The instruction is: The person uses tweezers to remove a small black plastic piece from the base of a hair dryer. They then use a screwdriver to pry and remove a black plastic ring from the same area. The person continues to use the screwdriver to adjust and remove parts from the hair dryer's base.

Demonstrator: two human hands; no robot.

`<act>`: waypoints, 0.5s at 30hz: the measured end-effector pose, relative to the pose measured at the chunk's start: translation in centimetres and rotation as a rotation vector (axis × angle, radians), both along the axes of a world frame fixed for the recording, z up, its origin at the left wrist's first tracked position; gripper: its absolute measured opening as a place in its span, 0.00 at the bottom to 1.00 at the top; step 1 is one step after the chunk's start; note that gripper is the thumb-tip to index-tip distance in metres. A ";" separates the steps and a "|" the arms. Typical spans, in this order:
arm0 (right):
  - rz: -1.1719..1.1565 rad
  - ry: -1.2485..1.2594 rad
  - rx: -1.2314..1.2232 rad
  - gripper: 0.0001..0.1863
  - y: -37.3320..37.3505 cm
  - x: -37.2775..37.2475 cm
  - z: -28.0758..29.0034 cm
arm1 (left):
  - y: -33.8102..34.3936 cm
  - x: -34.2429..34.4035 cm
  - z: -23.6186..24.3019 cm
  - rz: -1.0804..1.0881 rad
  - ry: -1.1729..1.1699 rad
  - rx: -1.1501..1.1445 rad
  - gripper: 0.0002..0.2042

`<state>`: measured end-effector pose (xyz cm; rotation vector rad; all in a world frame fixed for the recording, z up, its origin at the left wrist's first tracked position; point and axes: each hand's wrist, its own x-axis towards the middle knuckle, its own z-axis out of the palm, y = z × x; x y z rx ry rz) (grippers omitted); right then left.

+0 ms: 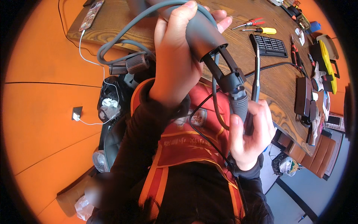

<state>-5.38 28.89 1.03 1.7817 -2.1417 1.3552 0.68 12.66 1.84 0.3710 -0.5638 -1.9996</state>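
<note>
My left hand (175,52) is closed around the grey handle of what looks like a hair dryer (204,35), tilted with its lower end toward me. A black inner frame (225,67) sticks out of that end, leading to a ribbed grey cable sleeve (238,102). The thumb and fingers of my right hand (253,140) grip the ribbed sleeve. A slim metal screwdriver (256,80) also rests in my right hand, its tip pointing up and away. Grey cable (128,26) loops around my left hand, and a perforated grey cylinder (137,63) hangs left of my wrist.
On the wooden table (276,87) lie a red screwdriver (254,22), a yellow screwdriver (266,30), a black bit tray (269,45) and red-black pliers (295,56). A dark box (302,97) and a yellow-black toolbox (328,67) stand at right. A charging phone (91,15) lies far left.
</note>
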 end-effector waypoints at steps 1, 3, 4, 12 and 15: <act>-0.013 -0.001 -0.004 0.14 -0.2 -0.1 0.0 | 0.2 0.1 0.0 0.012 -0.034 -0.038 0.12; -0.043 -0.020 -0.030 0.12 -0.5 -0.2 -0.1 | 0.1 0.1 -0.1 0.034 -0.078 -0.131 0.13; -0.059 -0.005 -0.020 0.11 -0.6 -0.4 0.0 | -0.2 0.0 -0.1 0.045 -0.089 -0.186 0.13; -0.091 -0.042 0.029 0.10 -0.6 -1.0 0.8 | -0.2 -0.5 -1.2 0.050 -0.069 -0.226 0.11; -0.058 -0.042 0.012 0.13 -0.9 -1.8 1.9 | -0.8 -0.8 -0.7 0.034 -0.018 -0.186 0.11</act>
